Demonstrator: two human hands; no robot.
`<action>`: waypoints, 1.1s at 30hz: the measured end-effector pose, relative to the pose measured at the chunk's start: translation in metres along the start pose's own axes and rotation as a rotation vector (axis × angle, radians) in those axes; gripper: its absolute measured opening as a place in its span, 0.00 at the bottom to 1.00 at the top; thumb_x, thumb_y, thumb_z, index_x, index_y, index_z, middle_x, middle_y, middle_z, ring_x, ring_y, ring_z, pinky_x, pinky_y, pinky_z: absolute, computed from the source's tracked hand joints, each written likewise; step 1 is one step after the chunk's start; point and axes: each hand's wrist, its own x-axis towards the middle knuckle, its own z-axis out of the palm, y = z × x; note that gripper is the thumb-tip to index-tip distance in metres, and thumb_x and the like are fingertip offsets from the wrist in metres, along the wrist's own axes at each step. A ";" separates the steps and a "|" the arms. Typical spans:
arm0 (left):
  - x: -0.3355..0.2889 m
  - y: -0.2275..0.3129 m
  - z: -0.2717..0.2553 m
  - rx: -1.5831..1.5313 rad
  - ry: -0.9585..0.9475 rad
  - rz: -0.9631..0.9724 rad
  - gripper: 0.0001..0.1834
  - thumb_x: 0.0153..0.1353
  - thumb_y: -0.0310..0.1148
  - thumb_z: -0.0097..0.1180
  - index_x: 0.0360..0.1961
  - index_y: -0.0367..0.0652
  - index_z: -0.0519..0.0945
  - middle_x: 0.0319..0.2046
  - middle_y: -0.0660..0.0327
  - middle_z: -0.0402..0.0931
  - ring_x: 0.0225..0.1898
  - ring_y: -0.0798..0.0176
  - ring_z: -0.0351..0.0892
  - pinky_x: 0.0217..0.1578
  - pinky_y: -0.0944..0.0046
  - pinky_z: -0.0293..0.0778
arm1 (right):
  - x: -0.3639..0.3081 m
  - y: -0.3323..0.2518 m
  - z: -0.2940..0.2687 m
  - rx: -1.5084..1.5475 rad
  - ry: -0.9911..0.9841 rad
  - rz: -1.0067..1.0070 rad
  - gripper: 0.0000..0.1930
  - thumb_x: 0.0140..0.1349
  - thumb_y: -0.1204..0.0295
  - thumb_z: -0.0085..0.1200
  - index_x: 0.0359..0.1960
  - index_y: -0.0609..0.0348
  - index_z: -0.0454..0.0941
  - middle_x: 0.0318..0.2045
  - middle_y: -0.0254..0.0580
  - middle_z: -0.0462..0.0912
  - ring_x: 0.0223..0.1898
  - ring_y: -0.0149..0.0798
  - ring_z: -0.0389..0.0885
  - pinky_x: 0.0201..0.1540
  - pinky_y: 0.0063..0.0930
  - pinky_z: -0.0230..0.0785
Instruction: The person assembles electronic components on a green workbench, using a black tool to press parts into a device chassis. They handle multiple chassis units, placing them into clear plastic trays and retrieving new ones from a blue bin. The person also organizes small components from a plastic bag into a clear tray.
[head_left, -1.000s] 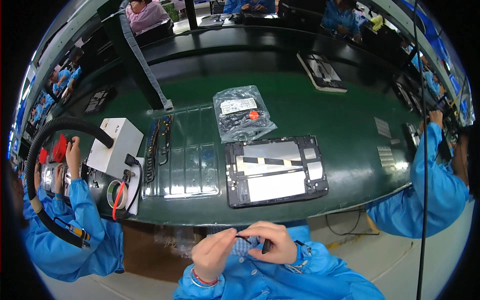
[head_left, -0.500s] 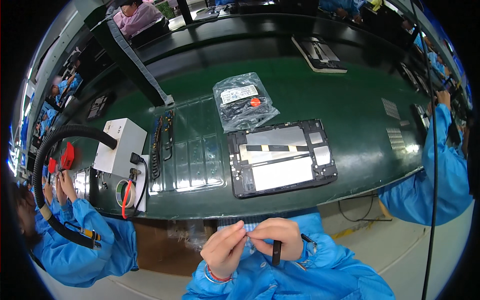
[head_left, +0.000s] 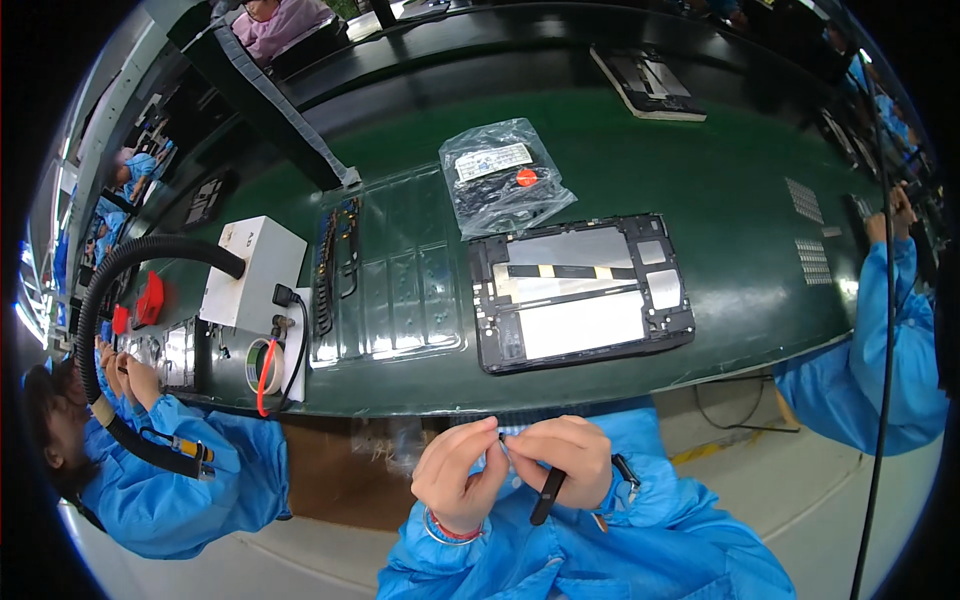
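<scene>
Close to my body, just off the table's near edge, both hands meet at their fingertips. My left hand [head_left: 458, 478] is closed in a pinch by a tiny dark piece [head_left: 503, 437], too small to name. Thumb and forefinger of my right hand [head_left: 572, 450] pinch at the same spot. Held in the right palm is a flat black stick-like tool [head_left: 547, 497], its end poking out below the fingers. Beyond my hands lies an opened tablet housing [head_left: 585, 325], black-framed with silvery panels and a dark strip across it.
A plastic bag of dark parts [head_left: 505, 205] lies behind the housing. Left of it are a clear compartment tray [head_left: 410, 335] with dark flex parts, a roll of tape [head_left: 258, 368] and a white box [head_left: 255, 270] with a black hose [head_left: 120, 250]. Co-workers in blue sit on both sides.
My fingertips have parted slightly, showing the tiny dark piece between them. The black tool has tilted. The whole scene has shifted slightly up and to the right in view.
</scene>
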 end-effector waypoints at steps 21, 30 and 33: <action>0.185 -0.186 0.041 0.828 -0.484 0.130 0.07 0.47 0.32 0.55 0.28 0.49 0.81 0.51 0.62 0.68 0.51 0.56 0.67 0.51 0.45 0.59 | -0.009 -0.001 -0.047 0.021 0.095 0.256 0.09 0.40 0.85 0.56 0.26 0.62 0.78 0.20 0.41 0.77 0.20 0.32 0.75 0.21 0.20 0.65; 0.192 -0.137 0.003 0.316 -0.191 0.079 0.15 0.50 0.28 0.56 0.42 0.41 0.76 0.38 0.56 0.76 0.39 0.59 0.75 0.39 0.67 0.70 | 0.013 0.009 -0.107 -0.021 0.207 0.207 0.07 0.42 0.86 0.51 0.24 0.63 0.77 0.22 0.36 0.75 0.18 0.22 0.64 0.20 0.14 0.55; 0.193 -0.096 0.031 -0.075 -0.098 -0.126 0.12 0.51 0.28 0.55 0.39 0.40 0.77 0.32 0.58 0.77 0.31 0.62 0.76 0.35 0.67 0.70 | 0.040 0.013 -0.125 -0.218 0.271 0.152 0.08 0.43 0.87 0.51 0.24 0.63 0.77 0.22 0.35 0.74 0.19 0.22 0.63 0.21 0.14 0.52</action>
